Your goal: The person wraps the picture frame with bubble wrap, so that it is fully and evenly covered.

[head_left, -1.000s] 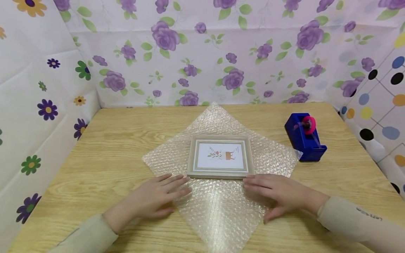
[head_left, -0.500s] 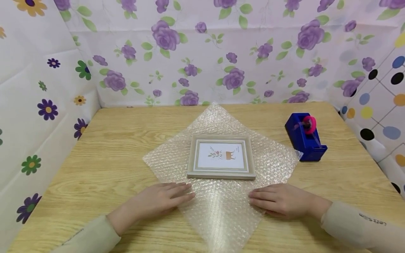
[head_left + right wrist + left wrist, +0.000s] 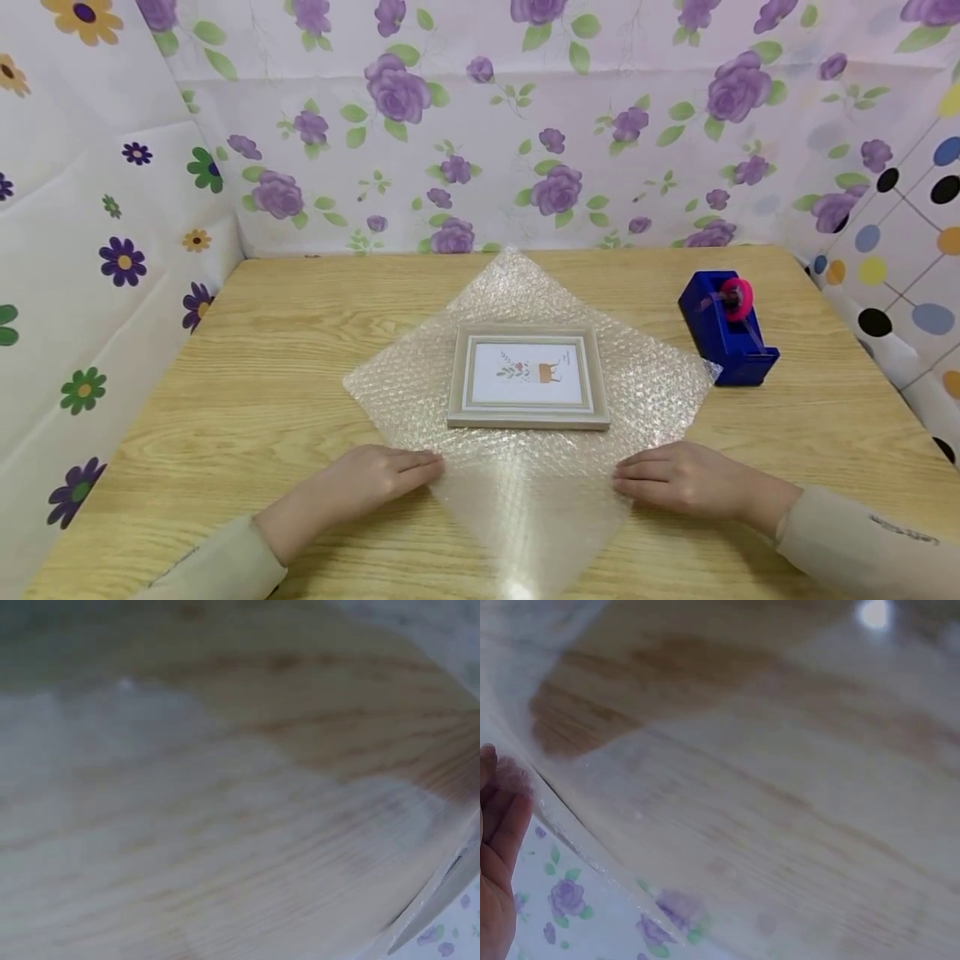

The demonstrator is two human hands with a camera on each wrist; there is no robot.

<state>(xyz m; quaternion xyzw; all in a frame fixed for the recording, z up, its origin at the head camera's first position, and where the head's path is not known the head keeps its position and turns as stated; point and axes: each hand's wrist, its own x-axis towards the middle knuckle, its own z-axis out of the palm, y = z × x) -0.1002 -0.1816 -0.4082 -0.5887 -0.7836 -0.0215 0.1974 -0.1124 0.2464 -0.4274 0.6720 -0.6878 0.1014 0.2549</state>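
Observation:
A picture frame [image 3: 528,421] lies face up on a sheet of bubble wrap [image 3: 405,383], turned so that one corner points toward the person. It has a beige border and a small plant drawing. My left hand [image 3: 371,483] pinches the wrap's front left edge, its fingers together. At the front right edge, the right hand [image 3: 690,479] holds the wrap in the same manner; its thumb is hidden. In the left wrist view the fingers of the left hand [image 3: 501,840] meet the clear sheet's edge. The right wrist view shows the wrap [image 3: 187,825] over wood grain but no clear hand.
A blue tape dispenser [image 3: 723,333] with a pink-cored roll stands on the right, by the wrap's right corner. Flowered sheeting [image 3: 487,125] hangs behind the wooden table [image 3: 300,333], with patterned sheets along both sides.
Both hands have drawn back from the picture frame's near edge toward the person and now grip the wrap's front edges. Frame and tape dispenser stay in place.

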